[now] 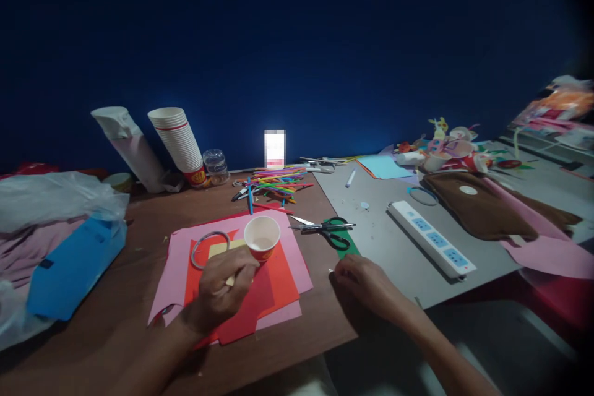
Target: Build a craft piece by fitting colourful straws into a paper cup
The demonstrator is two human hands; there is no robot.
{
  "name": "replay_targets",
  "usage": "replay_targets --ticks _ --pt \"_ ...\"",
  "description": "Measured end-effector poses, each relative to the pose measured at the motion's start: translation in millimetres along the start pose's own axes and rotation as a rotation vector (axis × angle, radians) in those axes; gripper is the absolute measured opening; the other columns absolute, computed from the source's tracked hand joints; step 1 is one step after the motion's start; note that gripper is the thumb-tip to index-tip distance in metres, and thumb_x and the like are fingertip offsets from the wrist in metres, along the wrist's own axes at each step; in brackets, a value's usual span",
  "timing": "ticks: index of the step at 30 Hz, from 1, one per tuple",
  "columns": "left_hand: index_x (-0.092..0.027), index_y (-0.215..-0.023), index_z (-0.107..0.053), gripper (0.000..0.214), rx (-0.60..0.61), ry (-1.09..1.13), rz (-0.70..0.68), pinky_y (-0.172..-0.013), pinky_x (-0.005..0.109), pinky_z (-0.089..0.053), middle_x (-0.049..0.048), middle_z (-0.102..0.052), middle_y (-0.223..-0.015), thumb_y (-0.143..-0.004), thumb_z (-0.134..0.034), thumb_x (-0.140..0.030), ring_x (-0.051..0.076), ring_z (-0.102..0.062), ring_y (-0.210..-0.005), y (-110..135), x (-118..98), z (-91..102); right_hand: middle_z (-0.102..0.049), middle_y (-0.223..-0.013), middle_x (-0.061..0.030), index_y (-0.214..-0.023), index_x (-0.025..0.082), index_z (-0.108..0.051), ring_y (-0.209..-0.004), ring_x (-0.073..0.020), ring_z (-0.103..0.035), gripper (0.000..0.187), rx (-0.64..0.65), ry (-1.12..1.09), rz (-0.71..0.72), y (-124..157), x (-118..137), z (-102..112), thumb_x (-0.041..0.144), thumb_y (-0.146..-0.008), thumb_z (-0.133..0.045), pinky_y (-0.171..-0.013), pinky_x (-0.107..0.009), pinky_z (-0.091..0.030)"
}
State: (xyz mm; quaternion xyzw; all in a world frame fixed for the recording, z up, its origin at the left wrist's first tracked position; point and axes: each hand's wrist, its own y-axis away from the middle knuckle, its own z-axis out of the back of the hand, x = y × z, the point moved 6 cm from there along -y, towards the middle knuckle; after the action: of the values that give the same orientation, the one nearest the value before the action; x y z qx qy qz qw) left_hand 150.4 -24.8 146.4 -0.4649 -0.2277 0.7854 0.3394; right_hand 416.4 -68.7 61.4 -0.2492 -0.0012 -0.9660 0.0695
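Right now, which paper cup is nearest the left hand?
The single cup beside the left hand, over coloured paper; the stacked cups are farther back, nested.

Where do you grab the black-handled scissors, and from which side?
Best by the black handle loops, coming from the right. The scissors lie with loops to the right and blades pointing left, so that side should avoid the edges. The right hand is the nearer one, just below the loops in view.
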Motion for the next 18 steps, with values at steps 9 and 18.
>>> replay_targets --ticks 9,18 --pt "-0.017 -0.075 -0.057 0.021 0.86 -0.08 -0.005 -0.062 0.022 -0.04 0.0039 -0.058 -0.08 -0.085 -0.04 -0.022 0.013 -0.053 -0.07 14.1 -35.2 -108.7 -0.059 -0.077 -0.0022 -0.078 0.021 -0.055 -0.069 -0.0158 -0.054 0.012 -0.191 -0.139 -0.066 16.7 -32.3 31.1 0.025 -0.083 -0.045 -0.064 -0.026 -0.042" --pt "-0.019 -0.083 -0.058 0.014 0.858 -0.277 -0.078 -0.071 0.028 -0.041 0.0045 -0.053 -0.093 -0.082 -0.048 -0.028 0.018 -0.048 -0.087 6.4 -10.0 -188.4 -0.062 -0.083 -0.0037 -0.085 0.021 -0.058 -0.076 -0.0188 -0.055 0.016 -0.399 0.023 -0.05 1.5 -54.8 6.5 0.024 -0.086 -0.043 -0.07 -0.03 -0.039"
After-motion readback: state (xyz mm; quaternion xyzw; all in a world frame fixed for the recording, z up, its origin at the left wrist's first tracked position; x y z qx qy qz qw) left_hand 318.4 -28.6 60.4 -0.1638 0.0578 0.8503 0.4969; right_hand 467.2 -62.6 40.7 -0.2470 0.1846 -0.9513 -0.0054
